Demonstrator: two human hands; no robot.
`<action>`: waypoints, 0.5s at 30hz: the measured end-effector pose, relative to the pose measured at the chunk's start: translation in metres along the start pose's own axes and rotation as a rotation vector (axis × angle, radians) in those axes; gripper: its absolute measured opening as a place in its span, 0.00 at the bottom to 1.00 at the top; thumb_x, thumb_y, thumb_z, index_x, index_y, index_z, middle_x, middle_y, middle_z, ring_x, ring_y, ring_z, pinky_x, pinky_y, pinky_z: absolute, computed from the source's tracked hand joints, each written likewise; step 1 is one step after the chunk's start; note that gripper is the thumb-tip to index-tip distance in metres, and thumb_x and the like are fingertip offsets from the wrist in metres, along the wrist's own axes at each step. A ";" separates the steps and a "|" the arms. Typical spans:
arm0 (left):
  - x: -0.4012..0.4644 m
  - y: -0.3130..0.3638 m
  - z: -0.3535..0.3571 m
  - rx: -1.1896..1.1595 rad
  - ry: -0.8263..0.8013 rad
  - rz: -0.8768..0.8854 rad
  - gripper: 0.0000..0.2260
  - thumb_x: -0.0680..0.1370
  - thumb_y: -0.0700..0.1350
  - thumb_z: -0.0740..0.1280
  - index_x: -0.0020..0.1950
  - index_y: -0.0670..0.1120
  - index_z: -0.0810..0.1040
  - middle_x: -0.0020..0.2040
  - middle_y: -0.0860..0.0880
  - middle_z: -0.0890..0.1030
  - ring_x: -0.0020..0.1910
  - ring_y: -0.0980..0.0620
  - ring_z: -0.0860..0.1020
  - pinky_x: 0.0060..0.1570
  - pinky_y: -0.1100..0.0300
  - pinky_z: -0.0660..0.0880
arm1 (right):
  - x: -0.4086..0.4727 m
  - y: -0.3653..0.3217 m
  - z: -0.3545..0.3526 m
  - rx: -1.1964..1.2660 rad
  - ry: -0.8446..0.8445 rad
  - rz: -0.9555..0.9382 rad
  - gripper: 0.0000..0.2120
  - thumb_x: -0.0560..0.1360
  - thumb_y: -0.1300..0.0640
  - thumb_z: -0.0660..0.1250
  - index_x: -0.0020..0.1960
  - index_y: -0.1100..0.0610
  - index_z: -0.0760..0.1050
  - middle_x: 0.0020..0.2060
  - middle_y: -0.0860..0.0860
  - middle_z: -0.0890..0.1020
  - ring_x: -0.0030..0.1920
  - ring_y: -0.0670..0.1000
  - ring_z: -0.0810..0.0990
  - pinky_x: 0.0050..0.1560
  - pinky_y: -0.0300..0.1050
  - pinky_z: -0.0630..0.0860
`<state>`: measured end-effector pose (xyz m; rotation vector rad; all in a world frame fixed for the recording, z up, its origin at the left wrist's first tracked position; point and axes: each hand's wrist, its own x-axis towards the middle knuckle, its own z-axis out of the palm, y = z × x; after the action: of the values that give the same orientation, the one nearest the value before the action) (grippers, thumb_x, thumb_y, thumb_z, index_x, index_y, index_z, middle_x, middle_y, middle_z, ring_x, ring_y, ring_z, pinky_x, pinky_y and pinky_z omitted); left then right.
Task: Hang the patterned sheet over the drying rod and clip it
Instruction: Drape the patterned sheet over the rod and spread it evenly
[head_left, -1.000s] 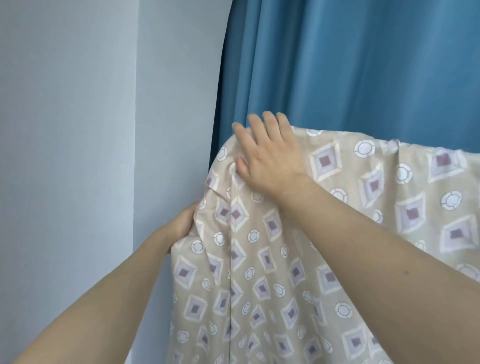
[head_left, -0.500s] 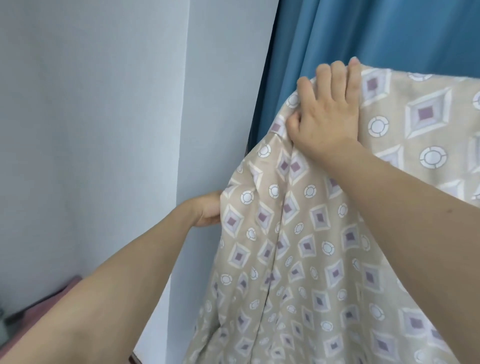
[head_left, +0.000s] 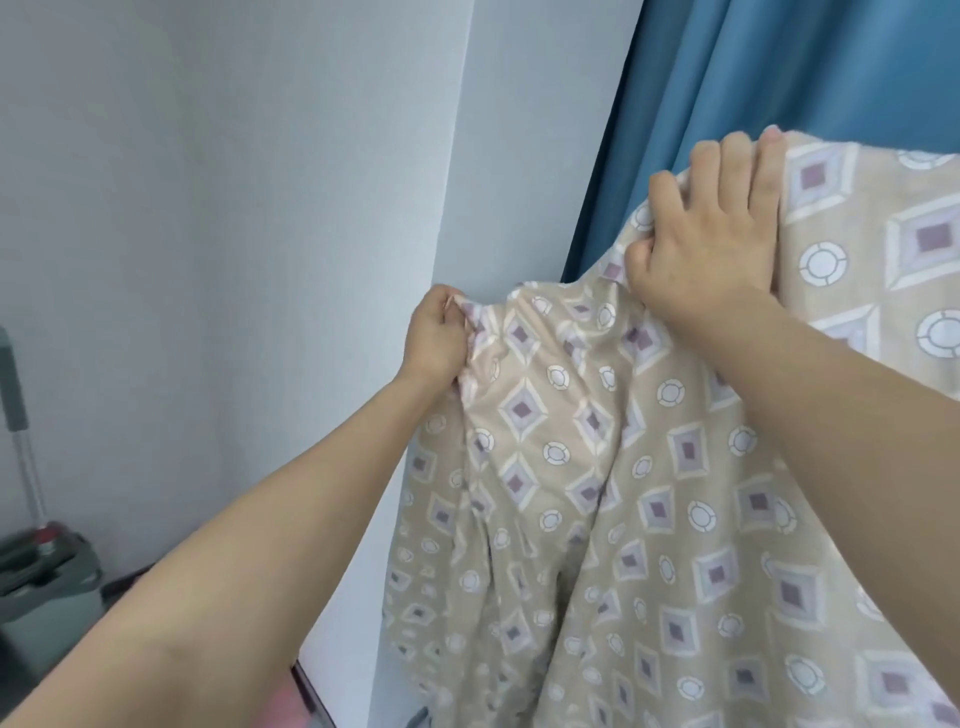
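Beige cotton-like cloth printed with mauve diamonds and white rings makes up the sheet, which we see draped from its top fold at the upper right and falling in soft, deep folds toward the bottom of the view. The rod under that fold is hidden by the cloth, so we cannot tell exactly where it runs. Our right hand lies on the sheet's top fold, fingers stretched upward over the cloth while the thumb pinches a tuck of fabric beside them. Our left hand is below and left of it, fingers curled tight round the sheet's bunched left edge, pulling that edge out away from the hanging part.

Behind the sheet hangs a smooth blue curtain in long vertical pleats. Left of the sheet stands a plain pale wall with a sharp outward corner. Far left of the sheet, low down, a grey bucket and a metal pole appear blurred. We read no writing anywhere.
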<state>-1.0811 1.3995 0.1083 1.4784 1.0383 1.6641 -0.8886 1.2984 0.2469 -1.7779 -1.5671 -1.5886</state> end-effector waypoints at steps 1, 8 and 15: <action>-0.001 0.002 0.001 0.082 -0.010 0.074 0.09 0.82 0.38 0.53 0.48 0.46 0.72 0.38 0.53 0.75 0.35 0.55 0.73 0.38 0.61 0.71 | -0.001 0.000 0.000 -0.002 -0.001 0.001 0.13 0.71 0.55 0.56 0.50 0.63 0.68 0.56 0.64 0.69 0.66 0.65 0.62 0.75 0.65 0.46; -0.030 -0.024 -0.010 0.314 -0.492 -0.421 0.16 0.67 0.39 0.65 0.54 0.45 0.68 0.47 0.47 0.71 0.46 0.49 0.70 0.41 0.58 0.67 | -0.007 0.011 -0.002 -0.075 -0.056 -0.027 0.16 0.71 0.53 0.53 0.49 0.61 0.72 0.55 0.64 0.70 0.66 0.65 0.61 0.75 0.64 0.45; -0.068 -0.065 0.011 0.439 -0.780 -0.314 0.05 0.76 0.37 0.65 0.41 0.45 0.75 0.40 0.48 0.80 0.44 0.43 0.82 0.50 0.51 0.79 | -0.049 -0.034 0.018 -0.090 -0.204 -0.511 0.27 0.69 0.49 0.48 0.43 0.64 0.81 0.39 0.60 0.76 0.55 0.63 0.73 0.74 0.65 0.48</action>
<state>-1.0631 1.3706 0.0198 1.8873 1.1224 0.5497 -0.8981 1.2999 0.1852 -1.7177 -2.2169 -1.7523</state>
